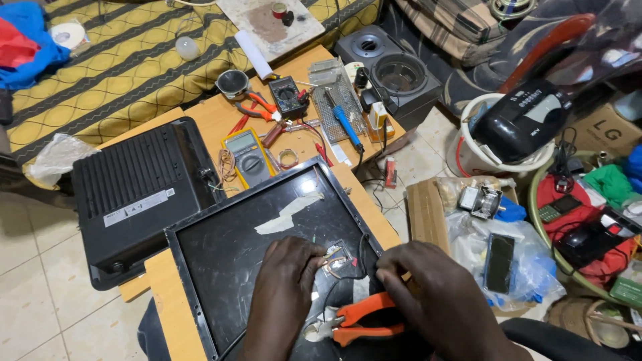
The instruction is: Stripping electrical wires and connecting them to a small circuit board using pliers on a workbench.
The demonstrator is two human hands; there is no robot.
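While the black back cover already lies off beside the opened flat panel on the wooden table, both hands, left and right, pinch thin wires with fingertips together, orange pliers resting below, the wiring seemingly unfinished.

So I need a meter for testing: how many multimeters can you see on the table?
2. A yellow multimeter lies just beyond the flat screen panel; a smaller dark multimeter sits farther back beside the red-handled pliers. Clutter may hide others.

You have two multimeters on the desk and two orange-handled pliers. You also have one blue-handled screwdriver and two speaker boxes.
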